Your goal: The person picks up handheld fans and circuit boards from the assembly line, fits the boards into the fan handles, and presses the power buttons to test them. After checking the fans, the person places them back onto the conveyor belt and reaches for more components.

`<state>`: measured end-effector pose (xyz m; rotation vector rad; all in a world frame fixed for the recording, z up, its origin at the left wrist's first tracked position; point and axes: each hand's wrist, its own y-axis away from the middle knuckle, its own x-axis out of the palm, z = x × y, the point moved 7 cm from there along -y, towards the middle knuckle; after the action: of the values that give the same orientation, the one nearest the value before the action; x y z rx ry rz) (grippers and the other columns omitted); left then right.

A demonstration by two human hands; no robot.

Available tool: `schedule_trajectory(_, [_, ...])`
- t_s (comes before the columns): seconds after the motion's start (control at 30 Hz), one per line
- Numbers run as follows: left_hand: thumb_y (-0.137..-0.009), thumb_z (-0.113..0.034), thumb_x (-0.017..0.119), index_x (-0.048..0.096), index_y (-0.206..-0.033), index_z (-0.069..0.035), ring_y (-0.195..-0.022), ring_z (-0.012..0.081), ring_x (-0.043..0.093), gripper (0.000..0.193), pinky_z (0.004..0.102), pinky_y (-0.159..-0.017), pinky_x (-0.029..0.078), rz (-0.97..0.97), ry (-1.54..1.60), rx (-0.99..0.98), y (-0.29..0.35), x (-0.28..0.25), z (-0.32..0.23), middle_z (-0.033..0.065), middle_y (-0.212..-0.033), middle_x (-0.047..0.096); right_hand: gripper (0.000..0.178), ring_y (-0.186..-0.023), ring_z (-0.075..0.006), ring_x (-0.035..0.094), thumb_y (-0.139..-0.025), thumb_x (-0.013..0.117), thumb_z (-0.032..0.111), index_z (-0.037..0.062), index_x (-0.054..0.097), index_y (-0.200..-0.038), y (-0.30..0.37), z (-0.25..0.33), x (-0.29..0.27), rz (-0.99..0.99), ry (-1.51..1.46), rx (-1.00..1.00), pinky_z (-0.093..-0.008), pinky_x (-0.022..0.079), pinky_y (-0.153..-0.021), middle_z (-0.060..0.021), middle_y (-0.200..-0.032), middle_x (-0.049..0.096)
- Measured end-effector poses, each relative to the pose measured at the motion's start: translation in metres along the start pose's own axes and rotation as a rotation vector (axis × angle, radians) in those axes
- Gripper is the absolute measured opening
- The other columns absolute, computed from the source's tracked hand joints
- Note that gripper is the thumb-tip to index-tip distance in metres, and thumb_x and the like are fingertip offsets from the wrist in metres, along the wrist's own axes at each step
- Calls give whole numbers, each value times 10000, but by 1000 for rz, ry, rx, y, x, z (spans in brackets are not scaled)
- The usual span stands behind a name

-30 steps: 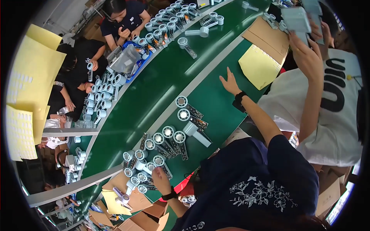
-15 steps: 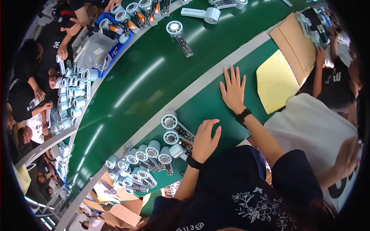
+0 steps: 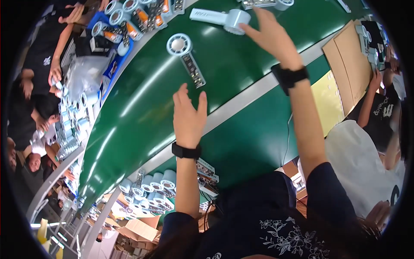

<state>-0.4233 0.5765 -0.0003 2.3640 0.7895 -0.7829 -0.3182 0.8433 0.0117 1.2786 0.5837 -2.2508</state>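
— Across the left of the frame, what do you see?

— Lots of round pale blue fan parts (image 3: 71, 125) packed in rows along the side of the long green belt (image 3: 142, 116). Other people sit there. More of the same parts (image 3: 148, 190) sit in a bunch at the lower middle.

— What is in the middle?

— The left hand (image 3: 188, 114) is held up over the belt. Its fingers are straight and close together, and it holds nothing. Just above it, in the upper middle, lies a small fan piece (image 3: 184, 58): a white ring with a round hub, and a long thin board with tiny parts on it.

— How would that one feel?

— I think it is very light, hard and easy to break. I would pick it up by the ring rim, not by the thin board.

— And to the right?

— The right hand (image 3: 269, 34) reaches to the top of the frame. Its fingers are spread loosely, and the tips touch the round head of a pale blue hand fan (image 3: 224, 18) lying flat on the belt. It has a smooth plastic shell with a straight handle. It looks light, stiff and a bit slippery. The handle seems the best place to grab.

— Anything more?

— Flat brown cardboard (image 3: 345, 60) and a yellow sheet (image 3: 325, 103) at the far right.
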Motion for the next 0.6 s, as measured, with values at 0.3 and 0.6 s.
schedule_trajectory(0.3, [-869,-302,601,500,-1082,24,-903,338,583,402,398,-739,474,-50,-193,-108,-81,16,36,181,-1026,576,529,-834,-337,606,-688,765,268,55,516,-1104,18,16,41,40,-187,83,-401,510,-695,-152,-1014,580])
schedule_trajectory(0.6, [-889,-202,591,504,-946,-16,-884,198,608,214,340,-748,474,-93,564,-235,-25,-22,24,108,-1005,600,570,-883,-166,612,-646,823,229,81,526,-1110,112,20,10,477,-1041,320,-284,504,-706,-94,-1076,576])
